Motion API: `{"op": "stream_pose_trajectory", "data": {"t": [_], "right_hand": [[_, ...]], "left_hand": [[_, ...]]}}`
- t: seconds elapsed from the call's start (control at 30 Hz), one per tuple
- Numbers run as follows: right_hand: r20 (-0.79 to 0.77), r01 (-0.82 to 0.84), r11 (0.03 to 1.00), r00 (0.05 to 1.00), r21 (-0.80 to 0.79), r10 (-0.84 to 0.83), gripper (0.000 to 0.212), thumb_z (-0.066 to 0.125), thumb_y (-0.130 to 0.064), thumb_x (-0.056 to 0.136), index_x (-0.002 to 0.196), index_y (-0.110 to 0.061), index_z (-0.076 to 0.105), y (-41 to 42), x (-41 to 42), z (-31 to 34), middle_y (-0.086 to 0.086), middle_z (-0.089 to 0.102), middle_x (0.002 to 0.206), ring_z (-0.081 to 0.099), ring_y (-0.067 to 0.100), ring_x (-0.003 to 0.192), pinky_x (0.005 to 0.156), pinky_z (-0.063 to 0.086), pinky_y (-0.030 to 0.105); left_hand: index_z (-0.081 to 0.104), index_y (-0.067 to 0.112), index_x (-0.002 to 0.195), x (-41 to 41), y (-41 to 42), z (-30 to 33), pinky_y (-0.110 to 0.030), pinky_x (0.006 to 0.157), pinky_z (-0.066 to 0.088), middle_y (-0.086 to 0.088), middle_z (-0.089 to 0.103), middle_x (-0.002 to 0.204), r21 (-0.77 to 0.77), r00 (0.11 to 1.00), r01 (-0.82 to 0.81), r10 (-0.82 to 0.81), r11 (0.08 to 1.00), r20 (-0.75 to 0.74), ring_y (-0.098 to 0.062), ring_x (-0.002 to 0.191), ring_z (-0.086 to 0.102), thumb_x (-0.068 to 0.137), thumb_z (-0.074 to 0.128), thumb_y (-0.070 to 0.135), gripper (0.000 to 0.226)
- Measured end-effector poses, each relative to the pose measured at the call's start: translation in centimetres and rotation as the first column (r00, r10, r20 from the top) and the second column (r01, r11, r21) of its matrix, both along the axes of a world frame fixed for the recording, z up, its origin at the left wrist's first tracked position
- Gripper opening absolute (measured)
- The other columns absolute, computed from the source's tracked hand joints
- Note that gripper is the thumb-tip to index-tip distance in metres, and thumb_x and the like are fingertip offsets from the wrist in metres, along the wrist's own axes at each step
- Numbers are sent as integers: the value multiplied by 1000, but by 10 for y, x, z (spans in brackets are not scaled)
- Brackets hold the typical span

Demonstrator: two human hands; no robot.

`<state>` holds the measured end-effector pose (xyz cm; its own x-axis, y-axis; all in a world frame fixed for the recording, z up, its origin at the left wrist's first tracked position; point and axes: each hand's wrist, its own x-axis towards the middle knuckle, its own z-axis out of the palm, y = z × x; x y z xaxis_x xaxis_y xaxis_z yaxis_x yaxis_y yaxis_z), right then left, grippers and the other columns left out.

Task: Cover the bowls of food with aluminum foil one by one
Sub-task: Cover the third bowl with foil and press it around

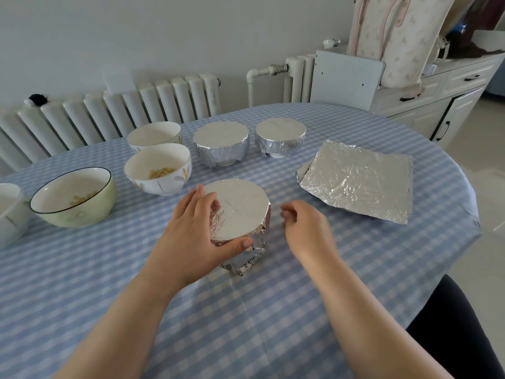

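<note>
Left hand [196, 231]: fingers spread and curved against the left side of the foil-wrapped bowl [237, 212], thumb laid along its near rim; it holds the bowl by the side. Forearm runs in from the near edge of the surface [273, 310].

Right hand [303, 228]: just beside the same bowl on its right, apart from it, fingers loosely curled, holding nothing.

Foil-wrapped bowl: stands upright near the middle of the surface, top sealed flat with foil, sides crumpled down to the base. Contents hidden.

Stack of foil sheets [358, 179]: lies flat toward the right edge, crinkled, corners slightly fanned.

Second covered bowl [221, 143]: toward the far edge, foil over top and sides, white foot showing below. Contents hidden.

Third covered bowl [280, 138]: just beside the second on its right, wrapped the same way.

White patterned bowl [158, 168]: uncovered, left of the held bowl; small yellow pieces of food lie at its bottom.

White bowl behind it [154, 135]: uncovered, nearer the far edge; contents cannot be made out.

Green bowl with dark rim [73, 196]: uncovered, toward the left edge; pale yellow food pieces inside.

Further white bowl [11, 212]: at the left edge, partly cut off; contents not visible.

Surface: covered with a blue-and-white checked cloth.
</note>
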<state>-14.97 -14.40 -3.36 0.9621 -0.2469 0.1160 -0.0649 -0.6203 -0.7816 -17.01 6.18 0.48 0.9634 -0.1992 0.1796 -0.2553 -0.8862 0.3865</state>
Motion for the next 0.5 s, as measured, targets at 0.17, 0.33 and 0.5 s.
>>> {"op": "stream_pose_trajectory", "data": {"t": [0.17, 0.33, 0.5], "right_hand": [[138, 1, 919, 989, 394, -60, 23, 56, -33, 97, 92, -15, 70, 13, -1, 8, -1, 72, 87, 69, 18, 88, 87, 53, 43], [11, 16, 661, 999, 750, -37, 21, 66, -27, 92, 77, -13, 62, 31, -3, 10, 0, 68, 73, 67, 20, 74, 77, 57, 33], [-49, 69, 495, 997, 866, -54, 20, 63, -20, 95, 77, -12, 59, 34, -1, 10, 3, 64, 75, 61, 12, 68, 66, 51, 20]], "left_hand": [[19, 19, 152, 0, 0, -1, -34, 119, 11, -1, 7, 164, 15, 1000, -6, 6, 1000, 1, -12, 150, -1, 53, 30, 98, 127], [20, 17, 152, 0, -1, -1, -35, 119, 12, -2, 8, 164, 11, 1000, -10, 10, 1000, 7, -13, 150, 0, 52, 28, 100, 130], [20, 19, 152, 1, -1, -2, -34, 119, 11, -1, 8, 164, 7, 1000, -13, 13, 1000, 3, -12, 149, -1, 52, 31, 99, 128]]}}
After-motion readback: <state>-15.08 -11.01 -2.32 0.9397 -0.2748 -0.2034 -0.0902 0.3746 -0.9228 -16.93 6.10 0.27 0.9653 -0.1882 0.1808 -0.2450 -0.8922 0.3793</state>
